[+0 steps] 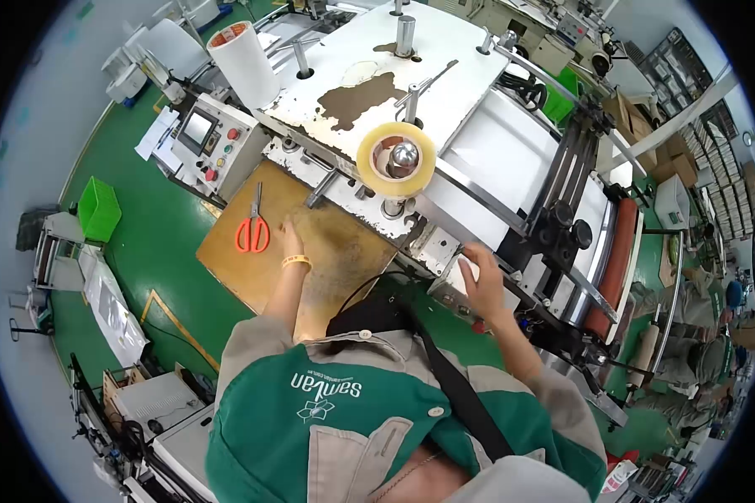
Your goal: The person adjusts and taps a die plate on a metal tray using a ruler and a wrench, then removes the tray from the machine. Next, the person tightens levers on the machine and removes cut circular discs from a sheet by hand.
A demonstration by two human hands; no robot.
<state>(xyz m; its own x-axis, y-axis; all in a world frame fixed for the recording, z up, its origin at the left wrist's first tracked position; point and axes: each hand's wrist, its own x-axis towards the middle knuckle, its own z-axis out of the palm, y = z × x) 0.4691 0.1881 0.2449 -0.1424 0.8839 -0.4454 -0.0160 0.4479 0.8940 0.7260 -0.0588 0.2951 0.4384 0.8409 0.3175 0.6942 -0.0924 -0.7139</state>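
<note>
My left hand (291,241), with a yellow wristband, rests edge-on over the worn brown board (327,222). Its fingers reach forward, and nothing shows in them. Just left of it lie scissors (253,230) with red handles, blades pointing away from me. At the machine's front edge my right hand (483,283) has its fingers bent around something small and whitish, partly hidden. Between and beyond my hands, a roll of clear tape (367,159) sits on a metal post of the machine (356,80).
A large white roll (245,67) stands at the machine's left corner, near a control panel (205,142) with buttons. To the right are black knobs (566,225) and a red-brown roller (614,268). A green bin (99,210) stands on the floor at left.
</note>
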